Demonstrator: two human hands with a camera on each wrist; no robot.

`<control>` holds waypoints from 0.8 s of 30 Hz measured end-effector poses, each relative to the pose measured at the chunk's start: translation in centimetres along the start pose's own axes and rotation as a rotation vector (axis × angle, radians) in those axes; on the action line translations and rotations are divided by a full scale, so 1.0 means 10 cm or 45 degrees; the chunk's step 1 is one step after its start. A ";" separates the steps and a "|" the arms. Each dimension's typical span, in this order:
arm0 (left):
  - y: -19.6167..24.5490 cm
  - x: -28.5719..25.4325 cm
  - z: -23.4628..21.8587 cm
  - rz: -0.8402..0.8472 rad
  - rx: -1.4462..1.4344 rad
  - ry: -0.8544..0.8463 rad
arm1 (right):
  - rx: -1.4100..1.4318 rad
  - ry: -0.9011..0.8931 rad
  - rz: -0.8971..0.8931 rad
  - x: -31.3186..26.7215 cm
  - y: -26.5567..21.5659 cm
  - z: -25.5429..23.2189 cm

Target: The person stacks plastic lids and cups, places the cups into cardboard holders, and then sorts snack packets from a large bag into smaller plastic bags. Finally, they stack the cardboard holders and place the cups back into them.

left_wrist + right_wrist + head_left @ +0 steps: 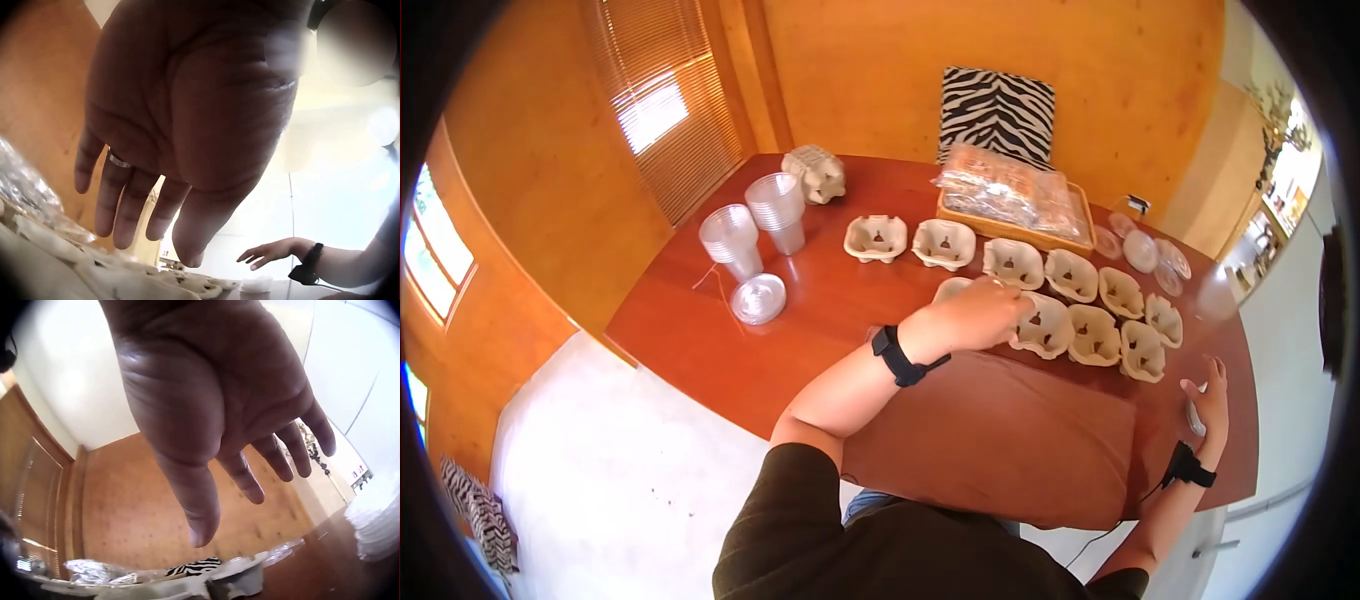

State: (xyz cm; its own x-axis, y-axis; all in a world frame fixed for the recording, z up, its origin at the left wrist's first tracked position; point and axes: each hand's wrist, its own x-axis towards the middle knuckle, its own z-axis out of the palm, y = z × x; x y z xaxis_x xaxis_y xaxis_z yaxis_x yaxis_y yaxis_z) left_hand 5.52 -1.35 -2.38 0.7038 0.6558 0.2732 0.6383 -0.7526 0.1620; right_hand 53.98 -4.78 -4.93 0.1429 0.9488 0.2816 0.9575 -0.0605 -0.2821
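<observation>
Two rows of beige pulp cup carriers (1040,325) run across the table. My left hand (980,315) is over the front row, partly hiding one carrier (949,290) at the row's left end. In the left wrist view its fingers (128,219) hang loosely downward, with nothing between them. At the right end of the table my right hand (1212,408) is beside a stack of clear plastic lids or cups (378,519), partly hidden by the hand in the head view. The right wrist view shows its fingers (244,481) spread, the palm holding nothing.
Two stacks of clear plastic cups (776,210) stand at the left, with a clear lid stack (758,299) before them. Behind is a pile of pulp carriers (814,172). A basket (1020,231) holds plastic-wrapped packs at the back. More clear lids (1140,250) lie back right.
</observation>
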 end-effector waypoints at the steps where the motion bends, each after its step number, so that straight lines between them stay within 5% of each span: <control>1: -0.18 -0.02 0.07 -0.016 -0.076 0.062 | 0.026 -0.008 -0.035 0.00 -0.17 0.01; 6: -0.53 -0.43 -0.36 -0.460 -0.039 0.295 | 0.222 -0.143 -0.393 0.14 -0.77 -0.03; 10: -1.10 -0.83 -0.58 -0.593 0.375 0.733 | 0.332 -0.227 -0.476 0.15 -1.21 -0.04; 14: -1.71 -1.16 -0.73 -1.153 0.799 0.831 | 0.272 -0.217 -0.554 0.11 -1.50 -0.02; 16: -2.08 -1.38 -0.71 -1.235 0.963 0.758 | 0.265 -0.255 -0.585 0.11 -1.60 0.00; 19: -2.31 -1.54 -0.75 -1.480 0.921 0.229 | 0.364 -0.324 -0.620 0.07 -1.78 0.00; 24: -2.32 -1.55 -0.63 -1.335 1.189 0.087 | 0.307 -0.306 -0.783 0.04 -1.92 0.00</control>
State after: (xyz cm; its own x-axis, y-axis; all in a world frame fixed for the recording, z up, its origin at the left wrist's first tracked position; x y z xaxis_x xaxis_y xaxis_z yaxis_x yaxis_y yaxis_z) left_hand -22.13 5.60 -4.39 -0.2211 0.8550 0.4691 0.8380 0.4126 -0.3570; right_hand 35.61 -3.18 0.58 -0.4926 0.8327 0.2529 0.7606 0.5532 -0.3399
